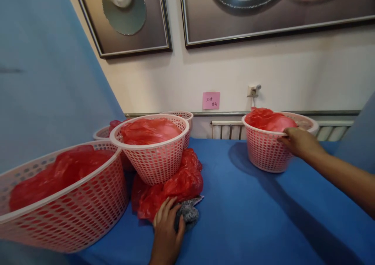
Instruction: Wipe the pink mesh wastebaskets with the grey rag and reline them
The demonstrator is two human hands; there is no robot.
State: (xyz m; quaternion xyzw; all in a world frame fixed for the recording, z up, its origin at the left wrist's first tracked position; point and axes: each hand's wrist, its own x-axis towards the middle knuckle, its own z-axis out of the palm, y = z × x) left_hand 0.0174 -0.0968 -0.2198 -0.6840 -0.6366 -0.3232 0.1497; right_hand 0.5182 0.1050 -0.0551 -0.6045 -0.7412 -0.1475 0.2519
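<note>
My right hand (301, 142) grips the near rim of a pink perforated plastic basket (268, 151) at the right. A crumpled red plastic bag (268, 120) fills part of that basket. Low in the middle, my left hand (168, 228) lies with fingers stretched over a red plastic bag (181, 181). Its thumb is apart from the fingers, beside a bunched dark grey speckled cloth (189, 212). Behind this hand, a second pink basket (158, 161) holding red plastic stands partly against the loose bag.
A large pink basket (73, 214) with red plastic inside stands at the near left. More baskets (187, 120) are partly hidden behind. Blue cloth (234, 210) covers the table, which meets a wall with a radiator (228, 130), a socket (252, 91) and a pink note (211, 100).
</note>
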